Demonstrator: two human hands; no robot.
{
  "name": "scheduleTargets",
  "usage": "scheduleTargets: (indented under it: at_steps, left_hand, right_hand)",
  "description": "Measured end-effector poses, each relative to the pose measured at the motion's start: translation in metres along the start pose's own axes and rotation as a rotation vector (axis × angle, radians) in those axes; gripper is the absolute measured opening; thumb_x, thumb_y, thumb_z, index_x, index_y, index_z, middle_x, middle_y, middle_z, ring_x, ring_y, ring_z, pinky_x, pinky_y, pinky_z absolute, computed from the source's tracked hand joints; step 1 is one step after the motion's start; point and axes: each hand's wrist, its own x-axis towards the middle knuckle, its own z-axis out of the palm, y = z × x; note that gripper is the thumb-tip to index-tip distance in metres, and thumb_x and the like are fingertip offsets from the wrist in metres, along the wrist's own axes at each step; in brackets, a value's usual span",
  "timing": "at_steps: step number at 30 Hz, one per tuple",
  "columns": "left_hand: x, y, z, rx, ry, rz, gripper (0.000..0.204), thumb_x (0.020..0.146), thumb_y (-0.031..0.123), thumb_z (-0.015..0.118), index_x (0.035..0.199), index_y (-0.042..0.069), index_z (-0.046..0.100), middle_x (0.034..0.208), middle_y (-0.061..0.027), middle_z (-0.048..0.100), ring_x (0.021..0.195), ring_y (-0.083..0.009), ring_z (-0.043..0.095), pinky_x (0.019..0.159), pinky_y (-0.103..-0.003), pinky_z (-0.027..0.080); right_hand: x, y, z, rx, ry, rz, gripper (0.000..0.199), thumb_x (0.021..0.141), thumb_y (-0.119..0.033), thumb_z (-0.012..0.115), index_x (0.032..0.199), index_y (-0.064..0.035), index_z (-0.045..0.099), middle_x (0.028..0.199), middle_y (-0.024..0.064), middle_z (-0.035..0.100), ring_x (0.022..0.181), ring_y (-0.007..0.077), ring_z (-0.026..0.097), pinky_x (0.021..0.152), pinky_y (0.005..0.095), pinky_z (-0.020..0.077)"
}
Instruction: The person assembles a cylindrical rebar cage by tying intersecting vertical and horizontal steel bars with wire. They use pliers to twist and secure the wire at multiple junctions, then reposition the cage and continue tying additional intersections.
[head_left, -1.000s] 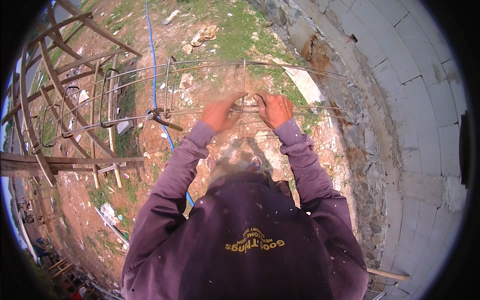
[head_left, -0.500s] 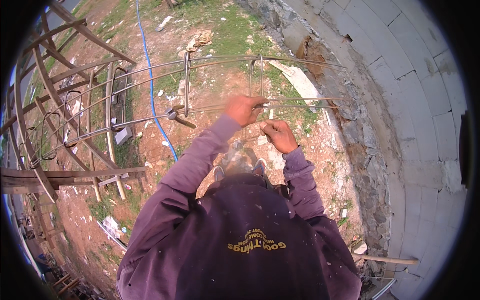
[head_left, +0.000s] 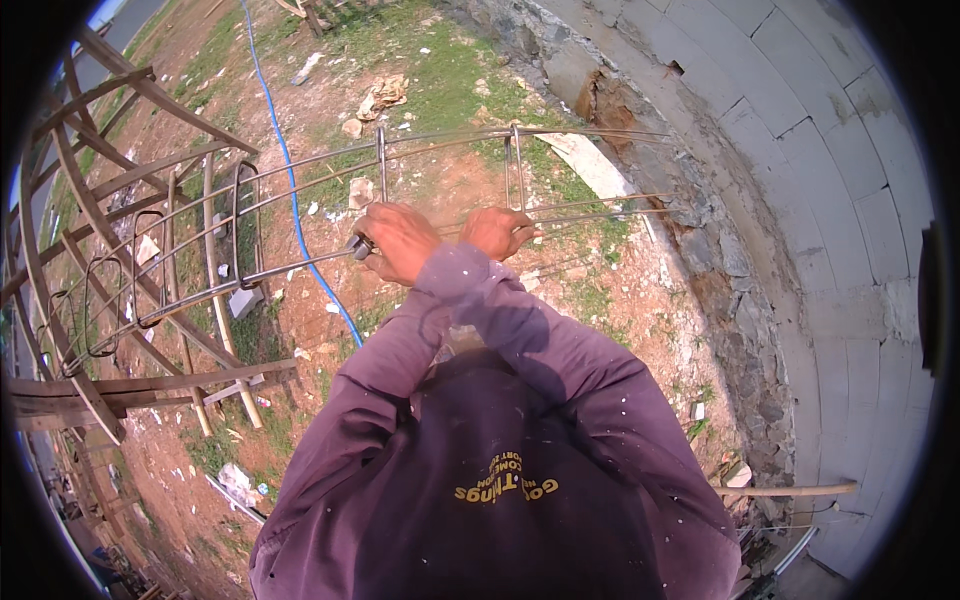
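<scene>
A long rebar cage (head_left: 430, 146) with several stirrups stretches across in front of me. My forearms cross, the right one over the left. My right hand (head_left: 403, 243) reaches to the left and closes around the pincers (head_left: 360, 246) at the near bars; only part of their grey metal head shows. Beyond the crossing, my left hand (head_left: 495, 233) is closed in a pinch at the near bars, beside the foot of a stirrup (head_left: 515, 170). What sits between its fingertips is too small to make out.
A timber frame (head_left: 100, 190) stands on the left under the cage's far end. A blue hose (head_left: 290, 180) runs beneath the bars. Rubble and grass cover the ground. On the right rises a grey block wall (head_left: 830, 200) above a rough stone footing (head_left: 700, 270).
My right hand has crossed over my left arm to the pincers, which hung on the bar before. My left hand stays near the stirrup. The view has shifted slightly.
</scene>
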Motion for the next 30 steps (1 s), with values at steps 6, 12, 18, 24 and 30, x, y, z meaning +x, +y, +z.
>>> scheduleTargets:
  at_steps: [6, 12, 18, 24, 30]
  left_hand:
    - [-0.002, 0.006, -0.004, 0.024, -0.005, -0.002, 0.038, 0.085, 0.037, 0.071, 0.116, 0.014, 0.067, 0.088, -0.0145, 0.072, 0.078, -0.0353, 0.068, 0.070, -0.042, 0.053]
    - [0.004, 0.013, -0.011, 0.131, 0.000, -0.012, 0.039, 0.085, 0.025, 0.069, 0.121, 0.016, 0.059, 0.095, -0.0150, 0.071, 0.089, -0.0363, 0.067, 0.073, -0.045, 0.051]
    - [0.009, 0.021, -0.015, 0.060, 0.025, -0.145, 0.034, 0.081, 0.018, 0.070, 0.113, 0.014, 0.058, 0.091, -0.0158, 0.071, 0.083, -0.0383, 0.067, 0.069, -0.046, 0.051]
    - [0.010, 0.023, -0.014, -0.009, 0.004, -0.219, 0.039, 0.080, 0.013, 0.070, 0.117, 0.014, 0.057, 0.084, -0.0173, 0.070, 0.078, -0.0404, 0.066, 0.067, -0.049, 0.051]
    - [0.003, 0.027, -0.013, -0.027, 0.001, -0.198, 0.041, 0.081, 0.015, 0.070, 0.120, 0.014, 0.056, 0.076, -0.0177, 0.067, 0.072, -0.0415, 0.064, 0.064, -0.050, 0.049]
  right_hand:
    - [-0.003, -0.001, -0.025, 0.297, 0.340, -0.033, 0.038, 0.080, -0.028, 0.076, 0.107, -0.0034, 0.066, 0.099, 0.0139, 0.061, 0.097, 0.0314, 0.059, 0.089, 0.0422, 0.0428]
    - [-0.008, 0.002, -0.157, 0.802, 0.656, -0.001, 0.038, 0.096, -0.035, 0.064, 0.113, -0.0003, 0.064, 0.106, 0.0142, 0.065, 0.098, 0.0246, 0.066, 0.086, 0.0340, 0.0524]
    - [-0.042, 0.042, -0.227, 0.964, 0.407, 0.405, 0.040, 0.100, -0.021, 0.055, 0.137, -0.0090, 0.042, 0.081, 0.0070, 0.059, 0.066, 0.0164, 0.059, 0.059, 0.0358, 0.0545]
    - [-0.113, 0.151, -0.237, 0.488, -0.544, 0.838, 0.049, 0.088, -0.002, 0.048, 0.138, -0.0026, 0.044, 0.087, 0.0082, 0.065, 0.071, 0.0148, 0.063, 0.061, 0.0295, 0.0526]
    - [-0.128, 0.193, -0.207, 0.175, -0.919, 0.684, 0.054, 0.086, -0.002, 0.049, 0.140, -0.0036, 0.041, 0.091, 0.0122, 0.067, 0.081, 0.0206, 0.065, 0.073, 0.0355, 0.0528]
